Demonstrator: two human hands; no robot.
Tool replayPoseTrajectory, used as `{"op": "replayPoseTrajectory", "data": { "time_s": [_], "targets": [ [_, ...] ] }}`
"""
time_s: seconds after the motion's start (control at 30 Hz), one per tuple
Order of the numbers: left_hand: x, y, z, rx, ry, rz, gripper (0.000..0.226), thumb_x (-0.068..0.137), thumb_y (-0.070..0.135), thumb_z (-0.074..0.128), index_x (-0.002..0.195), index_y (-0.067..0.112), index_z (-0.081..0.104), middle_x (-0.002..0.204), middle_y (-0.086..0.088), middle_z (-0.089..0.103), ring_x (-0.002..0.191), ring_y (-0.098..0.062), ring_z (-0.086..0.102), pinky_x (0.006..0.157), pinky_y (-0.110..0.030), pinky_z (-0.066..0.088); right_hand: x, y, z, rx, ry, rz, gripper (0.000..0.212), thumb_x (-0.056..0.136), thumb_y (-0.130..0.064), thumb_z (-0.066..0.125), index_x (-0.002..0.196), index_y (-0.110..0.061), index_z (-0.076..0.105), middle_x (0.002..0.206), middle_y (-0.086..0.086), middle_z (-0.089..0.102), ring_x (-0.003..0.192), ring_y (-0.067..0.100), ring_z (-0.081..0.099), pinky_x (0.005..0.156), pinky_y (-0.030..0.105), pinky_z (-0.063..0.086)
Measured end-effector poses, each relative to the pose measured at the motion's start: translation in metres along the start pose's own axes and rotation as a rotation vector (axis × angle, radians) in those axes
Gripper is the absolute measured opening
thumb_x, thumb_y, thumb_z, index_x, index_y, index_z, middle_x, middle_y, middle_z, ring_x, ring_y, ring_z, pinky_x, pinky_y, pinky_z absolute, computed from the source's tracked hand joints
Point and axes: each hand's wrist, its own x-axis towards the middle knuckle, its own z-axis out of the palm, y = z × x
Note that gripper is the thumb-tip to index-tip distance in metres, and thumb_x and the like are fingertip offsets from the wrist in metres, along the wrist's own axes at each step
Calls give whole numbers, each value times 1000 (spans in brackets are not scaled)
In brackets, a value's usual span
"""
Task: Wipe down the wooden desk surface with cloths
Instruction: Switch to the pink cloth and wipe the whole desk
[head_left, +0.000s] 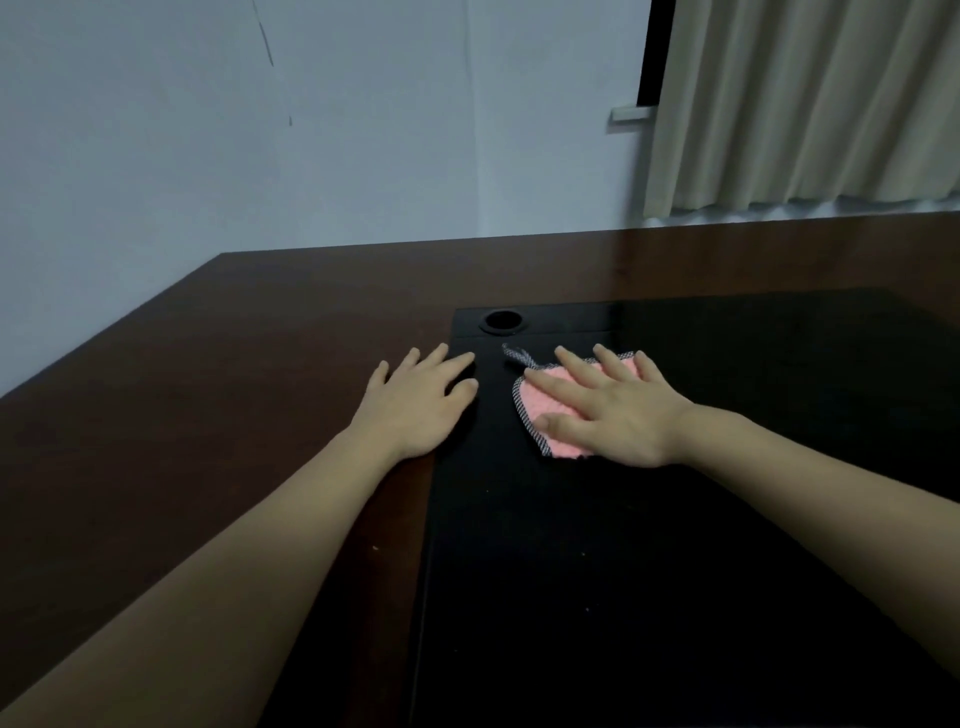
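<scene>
A pink cloth (543, 402) with a grey checked border and a small hanging loop lies on the black panel (597, 571) set into the dark wooden desk (208, 415). My right hand (608, 408) lies flat on the cloth with fingers straight and spread, pressing it down. My left hand (421, 402) rests flat on the desk just left of the cloth, its fingertips reaching onto the black panel's edge; it holds nothing.
A round cable hole (502, 320) sits in the black panel's far left corner. A pale wall runs along the desk's far and left edges. Beige curtains (800, 104) hang at the back right above the desk.
</scene>
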Motion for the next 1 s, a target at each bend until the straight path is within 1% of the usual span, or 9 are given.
{"op": "replayPoseTrajectory", "data": {
  "time_s": [0.17, 0.27, 0.43, 0.6, 0.7, 0.83, 1.0],
  "targets": [
    [1, 4, 1, 32, -19, -23, 54, 105, 58, 24, 157, 48, 18, 170, 9, 6, 156, -23, 3, 123, -54, 1, 54, 12, -11, 32, 9, 146, 67, 96, -77, 16, 156, -54, -3, 170, -5, -11, 155, 37, -7, 119, 66, -3],
    [0, 5, 1, 42, -31, -31, 55, 105, 59, 22, 158, 48, 14, 170, 10, 4, 157, -22, 1, 124, -52, 0, 64, 11, -13, 38, 2, 169, 68, 96, -77, 16, 156, -54, -3, 170, -4, -11, 155, 38, -8, 119, 67, -4],
    [-3, 8, 1, 53, -49, -31, 55, 105, 59, 19, 158, 48, 11, 170, 8, 1, 157, -22, 0, 124, -52, 0, 25, 3, -6, 28, -12, 87, 67, 96, -76, 14, 156, -53, -6, 169, -3, -15, 155, 38, -11, 119, 65, -7],
    [-3, 6, 1, 63, -48, -34, 55, 105, 60, 17, 158, 48, 9, 170, 8, 0, 157, -22, 0, 125, -51, 0, -34, 3, 6, -5, -25, -34, 66, 94, -75, 12, 153, -56, -11, 168, -6, -18, 155, 32, -15, 121, 61, -8],
    [-3, 5, 1, 63, -50, -39, 55, 105, 60, 17, 158, 48, 10, 170, 9, 0, 157, -22, -1, 125, -50, 0, -40, 10, 7, 0, -39, -51, 67, 92, -77, 11, 152, -58, -11, 168, -8, -18, 155, 31, -16, 122, 61, -8],
    [-2, 4, 1, 64, -45, -33, 55, 105, 60, 18, 158, 48, 11, 170, 9, 1, 157, -22, 0, 124, -51, 0, -12, 22, 4, 13, -11, -12, 66, 94, -76, 15, 154, -58, -7, 169, -8, -14, 156, 31, -11, 122, 62, -6],
    [0, 4, 1, 61, -35, -32, 55, 105, 60, 21, 158, 48, 14, 170, 10, 3, 156, -22, 2, 124, -52, 2, 43, 43, -6, 40, 24, 136, 65, 97, -75, 18, 155, -56, -1, 170, -7, -8, 156, 35, -5, 121, 64, -3]
  ]
}}
